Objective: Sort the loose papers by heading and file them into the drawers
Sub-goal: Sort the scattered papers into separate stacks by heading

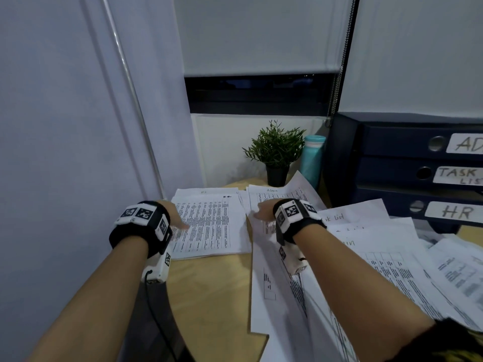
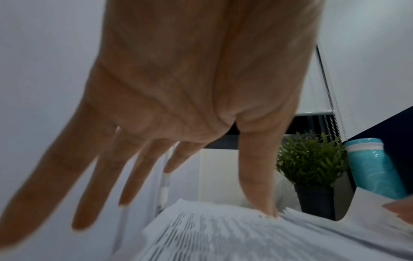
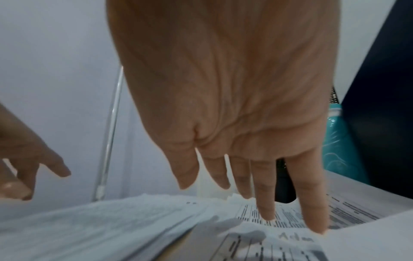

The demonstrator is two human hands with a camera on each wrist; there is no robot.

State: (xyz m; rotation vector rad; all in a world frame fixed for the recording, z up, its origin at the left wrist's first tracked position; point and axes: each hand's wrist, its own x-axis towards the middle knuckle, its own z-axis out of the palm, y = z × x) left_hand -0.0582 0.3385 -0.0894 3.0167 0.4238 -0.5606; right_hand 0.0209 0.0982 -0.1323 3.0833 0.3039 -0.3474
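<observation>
Two sorted piles lie in front of me on the far part of the worktop [image 1: 209,288]: the HR pile [image 1: 209,220] on the left and the Admin pile [image 1: 277,194] just right of it, each with its heading at the far edge so I can read it at a glance. My left hand [image 1: 175,218] is spread flat, fingers straight, the thumb tip [image 2: 266,210] touching the HR pile; I judge this steadies the sheets so they stay squared. My right hand [image 1: 264,211] is also flat and spread, its fingertips [image 3: 312,224] resting on the Admin pile, pinching nothing. The unsorted loose papers [image 1: 379,257] fan out untidily to the right and near side, some headed "Task list", overlapping one another and reaching towards the drawers [image 1: 418,173]. Those are dark blue, stacked at the far right and all closed, with handwritten labels facing me: one beginning "AD", then "TASK LIST", then "HR". Nothing appears filed yet, I judge.

The worktop is pale wood with a curved near edge. A potted plant [image 1: 275,152] and a teal bottle [image 1: 312,158] stand at the far corner against a white wall, under a lowered roller blind [image 1: 256,35] with a bead chain; a pale curtain [image 1: 65,113] hangs on the left.
</observation>
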